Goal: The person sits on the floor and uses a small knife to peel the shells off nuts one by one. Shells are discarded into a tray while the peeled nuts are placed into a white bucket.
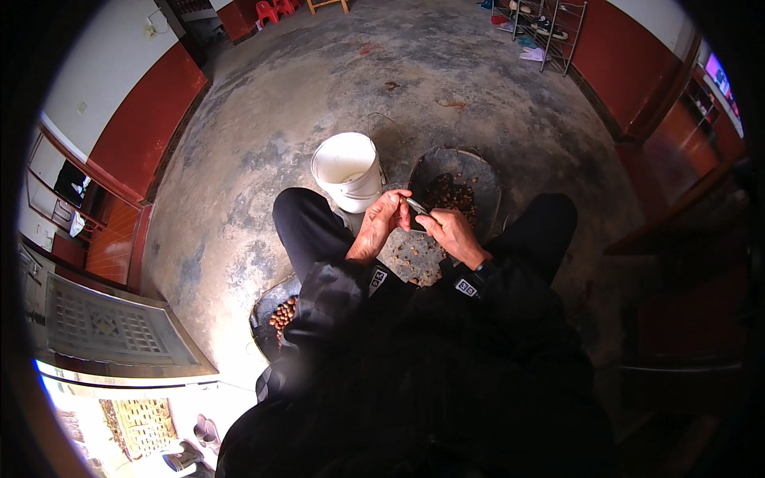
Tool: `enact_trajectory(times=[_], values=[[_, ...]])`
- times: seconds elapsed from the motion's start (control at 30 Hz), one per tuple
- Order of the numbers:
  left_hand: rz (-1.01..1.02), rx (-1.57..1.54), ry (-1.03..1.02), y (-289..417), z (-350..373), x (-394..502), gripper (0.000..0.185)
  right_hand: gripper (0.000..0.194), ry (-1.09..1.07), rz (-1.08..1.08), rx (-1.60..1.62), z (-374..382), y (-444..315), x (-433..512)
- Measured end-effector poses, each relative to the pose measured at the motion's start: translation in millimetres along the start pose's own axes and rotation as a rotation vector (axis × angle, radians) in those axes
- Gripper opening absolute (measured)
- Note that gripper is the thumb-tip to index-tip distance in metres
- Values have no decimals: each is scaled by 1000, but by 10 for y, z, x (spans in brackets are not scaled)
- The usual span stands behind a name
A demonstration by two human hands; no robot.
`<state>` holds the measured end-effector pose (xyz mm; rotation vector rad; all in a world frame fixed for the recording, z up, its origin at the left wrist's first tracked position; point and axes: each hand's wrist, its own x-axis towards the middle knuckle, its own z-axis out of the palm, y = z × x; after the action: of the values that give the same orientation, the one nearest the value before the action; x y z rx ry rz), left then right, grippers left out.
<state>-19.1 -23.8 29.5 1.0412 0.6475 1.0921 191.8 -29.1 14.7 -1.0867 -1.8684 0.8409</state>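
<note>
Before my knees, my left hand (381, 220) pinches a small brown nut (403, 202), mostly covered by the fingers. My right hand (452, 233) is closed around a metal hand tool (416, 206) whose tip meets the nut; its exact kind is unclear. Just beyond my left hand stands a white plastic bucket (339, 190), with a few pale bits at its bottom. Behind my right hand lies a dark, shallow basin (485, 179) with brown shell pieces (449, 194) in it. Brown chestnuts (283, 313) fill part of another dark basin (261, 310) beside my left leg.
Shell scraps (416, 252) litter the concrete floor (269, 125) between my feet. A metal shoe rack (559, 36) stands at the far right, red plastic stools (267, 11) at the far left. An open door panel (110, 325) and a woven basket (145, 424) are at the lower left.
</note>
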Motion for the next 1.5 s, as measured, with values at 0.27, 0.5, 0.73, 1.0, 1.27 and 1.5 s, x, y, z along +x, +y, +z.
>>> enact_trajectory(times=[0.27, 0.5, 0.73, 1.0, 1.27, 1.5], values=[[59, -38, 24, -72, -3, 25, 28, 32, 68, -121, -137, -5, -44, -3], [78, -12, 81, -113, -29, 26, 27, 25, 103, -172, -282, 21, -30, -15], [141, 56, 35, -188, -45, 48, 23, 29, 133, -215, -484, 31, -13, -36], [79, 213, -151, -339, 106, -82, 25, 32, 160, -299, -302, 3, -112, 54], [98, -118, 127, -199, -129, -32, 35, 42, 217, -27, -54, -59, -122, 73], [97, -101, 95, -210, -81, -28, 35, 29, 163, -115, -198, 39, -60, 43]])
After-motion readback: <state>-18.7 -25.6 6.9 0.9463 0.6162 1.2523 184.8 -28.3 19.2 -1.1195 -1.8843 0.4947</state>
